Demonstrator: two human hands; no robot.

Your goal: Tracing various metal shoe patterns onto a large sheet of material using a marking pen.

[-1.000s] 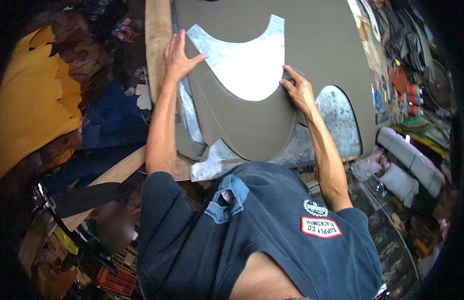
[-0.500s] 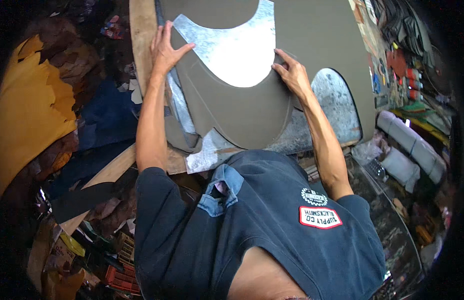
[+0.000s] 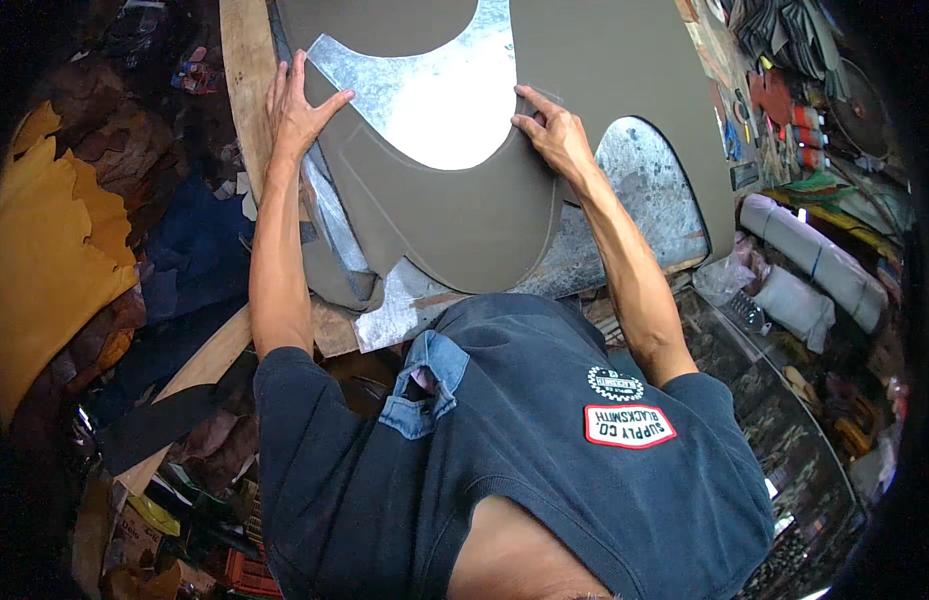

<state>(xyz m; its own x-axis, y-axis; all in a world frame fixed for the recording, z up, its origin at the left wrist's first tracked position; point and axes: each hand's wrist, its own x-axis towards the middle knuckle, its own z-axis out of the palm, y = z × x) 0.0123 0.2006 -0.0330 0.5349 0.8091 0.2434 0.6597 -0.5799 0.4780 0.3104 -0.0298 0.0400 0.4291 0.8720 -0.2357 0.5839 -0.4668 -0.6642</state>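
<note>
- One ragged yellow hide point(image 3: 59, 260) lay over at 9 o'clock.
- Left hand point(image 3: 319, 105) was up around 11, spread pretty wide, thumb against the edge of a shiny curved template point(image 3: 429, 108).
- That template sat flat just shy of 12, on a grey-brown sheet point(image 3: 464, 225).
- Right hand point(image 3: 554, 132) was at 1, thumb and finger narrowly apart, touching the template's other edge.

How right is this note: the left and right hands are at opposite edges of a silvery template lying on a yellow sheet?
The colour is wrong: the head view shows the silvery template lying on a brownish sheet, not yellow. The left hand and right hand are at opposite template edges.
</note>
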